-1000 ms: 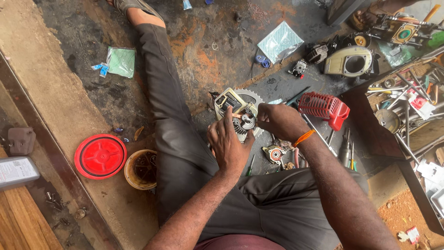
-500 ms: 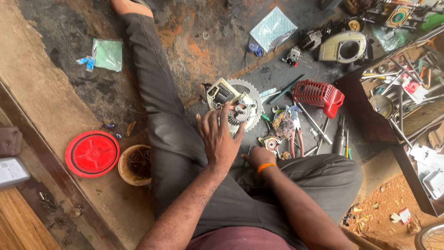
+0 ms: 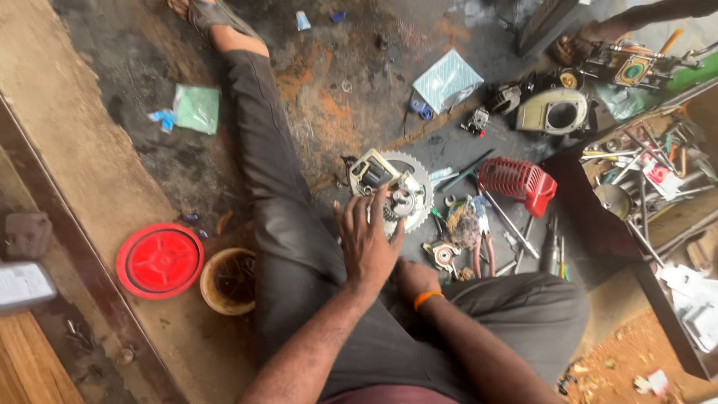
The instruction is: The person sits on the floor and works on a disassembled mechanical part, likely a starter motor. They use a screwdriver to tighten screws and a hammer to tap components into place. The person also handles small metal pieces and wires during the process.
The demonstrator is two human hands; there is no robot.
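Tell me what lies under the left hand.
The left hand rests on a toothed metal disc assembly on the floor; its teeth and cream-coloured housing show past the fingers. The part beneath the palm is covered, and the right hand is mostly hidden.

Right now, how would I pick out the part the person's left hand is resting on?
Start at the person's outstretched leg on the stained concrete floor. Just right of the knee, under the left hand, lies a pale metal engine part. Its toothed, round rim sets it apart from the red ribbed cover and loose tools beside it.
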